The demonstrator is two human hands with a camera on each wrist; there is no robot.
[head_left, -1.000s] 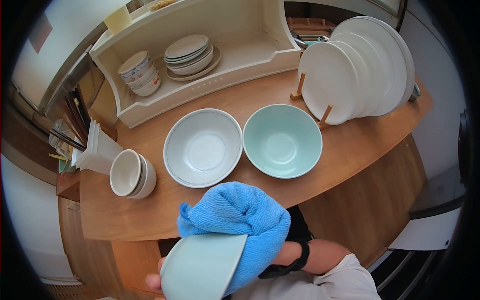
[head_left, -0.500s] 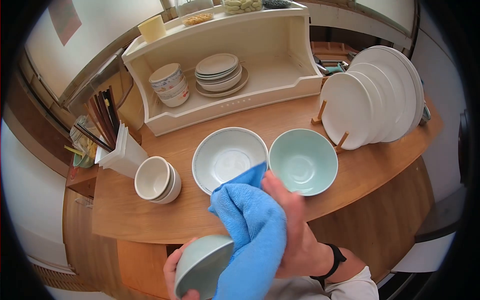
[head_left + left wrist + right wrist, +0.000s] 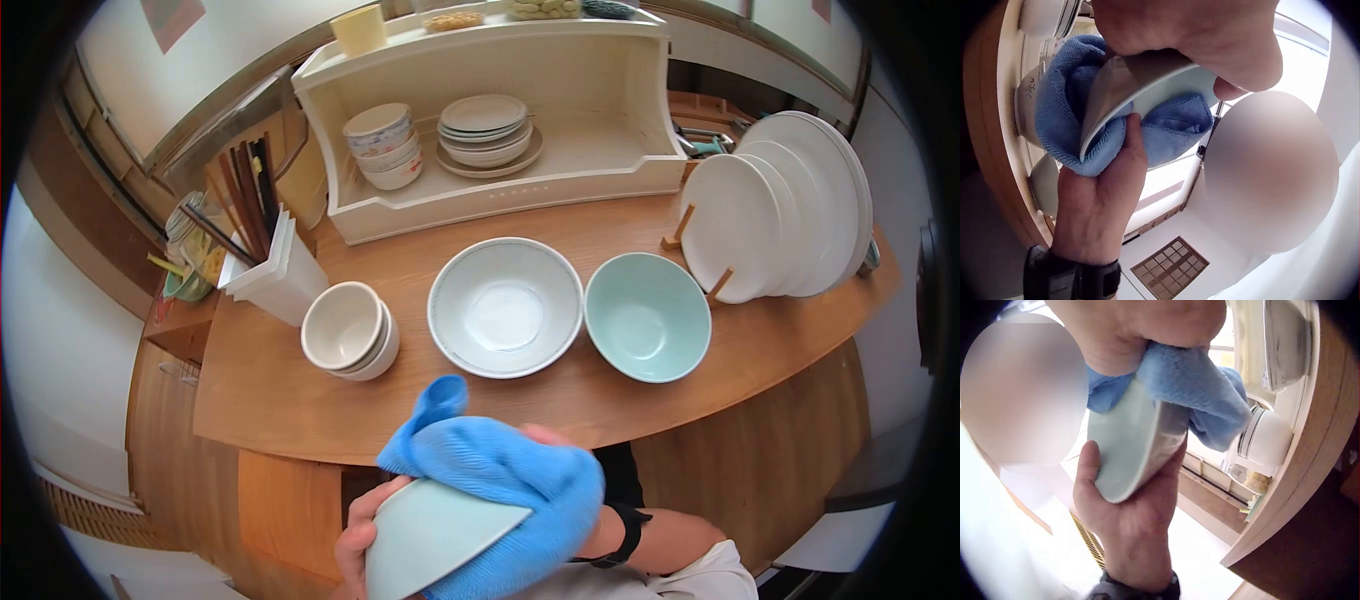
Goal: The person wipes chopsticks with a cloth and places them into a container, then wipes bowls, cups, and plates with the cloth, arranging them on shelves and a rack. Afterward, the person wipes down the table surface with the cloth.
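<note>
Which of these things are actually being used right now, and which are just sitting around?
In use:
Pale green bowl, gripped by the left hand
Blue cloth, held against it by the right hand

Apparently just sitting there:
Wide white bowl
Mint bowl
Nested cups
Chopsticks
Racked plates
Stacked bowls on the shelf

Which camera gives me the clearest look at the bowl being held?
The right wrist view: the bowl shows its inside, part of its outer wall and the left hand gripping it. The head view shows one pale side, partly covered by the blue cloth; the left wrist view shows cloth wrapped over the rim.
</note>
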